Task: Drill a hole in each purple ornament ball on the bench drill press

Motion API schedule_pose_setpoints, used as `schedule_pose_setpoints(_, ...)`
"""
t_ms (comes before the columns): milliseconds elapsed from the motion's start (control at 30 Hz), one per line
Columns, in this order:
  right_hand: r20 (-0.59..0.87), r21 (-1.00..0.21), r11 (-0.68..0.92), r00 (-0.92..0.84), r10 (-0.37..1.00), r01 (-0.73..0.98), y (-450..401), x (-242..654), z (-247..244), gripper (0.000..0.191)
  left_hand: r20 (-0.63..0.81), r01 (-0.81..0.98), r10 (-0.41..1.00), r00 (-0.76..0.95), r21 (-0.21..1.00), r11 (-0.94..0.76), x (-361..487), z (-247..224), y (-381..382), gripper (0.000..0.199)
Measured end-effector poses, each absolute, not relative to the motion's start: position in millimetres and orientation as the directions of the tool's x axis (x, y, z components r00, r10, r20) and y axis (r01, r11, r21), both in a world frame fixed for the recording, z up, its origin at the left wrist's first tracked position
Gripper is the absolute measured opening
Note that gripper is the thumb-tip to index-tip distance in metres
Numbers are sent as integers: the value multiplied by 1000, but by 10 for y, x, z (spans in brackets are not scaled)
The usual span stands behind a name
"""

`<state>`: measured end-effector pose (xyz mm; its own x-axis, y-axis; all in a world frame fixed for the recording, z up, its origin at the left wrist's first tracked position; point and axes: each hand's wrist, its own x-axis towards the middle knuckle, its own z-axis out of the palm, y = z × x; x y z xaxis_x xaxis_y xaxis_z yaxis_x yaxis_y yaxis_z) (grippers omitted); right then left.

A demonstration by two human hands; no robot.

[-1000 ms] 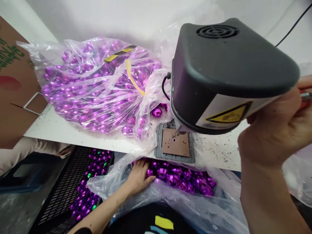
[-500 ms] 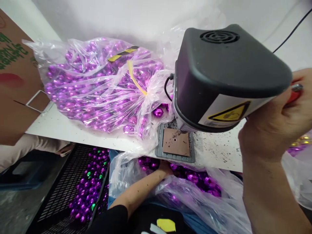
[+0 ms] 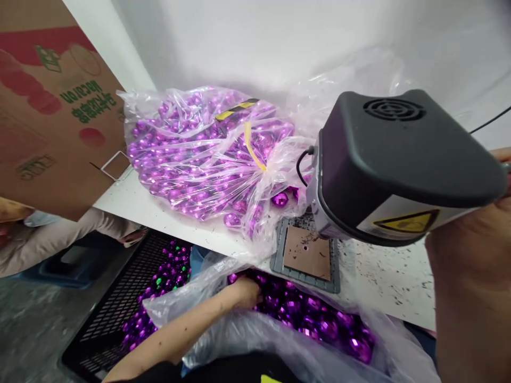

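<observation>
My left hand (image 3: 245, 291) reaches into an open clear plastic bag (image 3: 227, 335) below the table edge. Shiny faceted purple balls (image 3: 311, 306) fill the bag around it, and the fingertips are hidden among them. At the right edge, my right hand (image 3: 475, 244) is closed beside the black machine (image 3: 423, 143), on a handle mostly hidden by the housing. A bit of red shows there. Under the machine lies a grey base plate (image 3: 279, 260) with a square brown pad (image 3: 307, 252) that has a small hole and dark flecks.
A tied clear bag (image 3: 207, 154) of purple balls lies on the white table (image 3: 159, 218). Loose balls (image 3: 280, 199) sit by its neck. A cardboard box (image 3: 59, 106) stands left. Below is a black crate (image 3: 107, 303) holding purple and green balls. Another person's leg (image 3: 96, 229) shows at left.
My left hand has drawn back leftward from beneath the base plate, and more of it shows. The view has shifted, so the table things appear lower and further right. My right hand stays at the machine.
</observation>
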<state>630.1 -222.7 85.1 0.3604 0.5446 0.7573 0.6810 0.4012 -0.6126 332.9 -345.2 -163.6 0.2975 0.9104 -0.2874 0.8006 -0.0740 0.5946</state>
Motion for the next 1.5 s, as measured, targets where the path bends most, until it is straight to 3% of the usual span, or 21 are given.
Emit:
schedule_pose_setpoints(67, 749, -621, 393, 367, 551, 678, -2226, 6291, 867, 21, -312, 767, 860, 404, 627, -132, 3251, -1244, -3367, 25)
schedule_pose_setpoints(133, 734, -634, 380, 370, 569, 673, -2236, 6297, 871, 21, -215, 665, 872, 439, 730, -154, 3055, -782, -3162, 27)
schedule_pose_setpoints(167, 727, -639, 372, 371, 577, 673, -2243, 6305, 867, 22, -87, 623, 941, 326, 769, -145, 2913, -555, -3009, 33)
schedule_pose_setpoints(200, 724, -641, 367, 373, 580, 674, -2249, 6316, 860, 22, 114, 636, 992, 62, 761, -127, 2749, -348, -2827, 39)
schedule_pose_setpoints(233, 721, -643, 365, 373, 584, 673, -2254, 6326, 852, 23, 323, 679, 915, -243, 730, -77, 2577, -176, -2622, 44)
schedule_pose_setpoints(300, 709, -656, 363, 375, 597, 662, -2261, 6337, 841, 26, 440, 701, 744, -502, 712, 52, 2269, 28, -2177, 53)
schedule_pose_setpoints(333, 703, -663, 360, 378, 603, 657, -2264, 6335, 838, 28, 436, 708, 668, -603, 678, 196, 2162, 56, -1960, 57)
schedule_pose_setpoints(367, 693, -673, 354, 385, 609, 650, -2267, 6328, 839, 30, 407, 709, 685, -605, 666, 230, 2098, 39, -1762, 62)
schedule_pose_setpoints(500, 652, -717, 314, 438, 619, 622, -2287, 6278, 850, 33, 321, 789, 844, -430, 588, 178, 2203, -269, -1315, 53)
schedule_pose_setpoints(633, 645, -724, 316, 440, 625, 613, -2310, 6262, 851, 27, 233, 860, 953, -193, 508, 50, 2273, -460, -1431, 33)
schedule_pose_setpoints(733, 631, -728, 293, 439, 640, 619, -2321, 6272, 855, 26, 202, 884, 971, -126, 467, 17, 2147, -356, -1610, 26)
schedule_pose_setpoints(800, 618, -736, 284, 439, 652, 615, -2327, 6271, 863, 27, 250, 896, 953, -171, 441, 45, 2155, -231, -1694, 30)
schedule_pose_setpoints(900, 613, -747, 284, 458, 644, 601, -2333, 6250, 887, 27, 511, 915, 839, -189, 402, -39, 2517, -96, -1778, 38)
schedule_pose_setpoints(967, 616, -746, 282, 463, 638, 603, -2335, 6231, 905, 27, 636, 888, 767, 83, 302, -346, 2935, -69, -1814, 37)
schedule_pose_setpoints(1000, 618, -743, 283, 460, 637, 607, -2336, 6223, 912, 27, 607, 833, 743, 282, 230, -504, 3148, -67, -1820, 36)
schedule_pose_setpoints(1067, 619, -742, 290, 451, 643, 605, -2337, 6218, 923, 26, 347, 737, 723, 597, 120, -665, 3494, -68, -1798, 31)
schedule_pose_setpoints(1100, 618, -743, 292, 448, 646, 603, -2339, 6220, 926, 27, 198, 755, 752, 628, 77, -651, 3601, -64, -1769, 28)
schedule_pose_setpoints(1133, 612, -746, 290, 446, 653, 599, -2341, 6225, 928, 27, 79, 791, 790, 608, 30, -611, 3656, -56, -1733, 26)
schedule_pose_setpoints(1200, 596, -755, 282, 441, 670, 592, -2347, 6235, 930, 29, -22, 875, 877, 480, -61, -481, 3628, -25, -1657, 25)
schedule_pose_setpoints(1400, 620, -732, 298, 418, 664, 613, -2335, 6250, 908, 33, 53, 947, 962, 269, -195, -254, 3201, 85, -1638, 46)
schedule_pose_setpoints(1500, 634, -727, 329, 408, 657, 602, -2325, 6256, 893, 31, 67, 949, 960, 271, -188, -254, 3223, 66, -1712, 40)
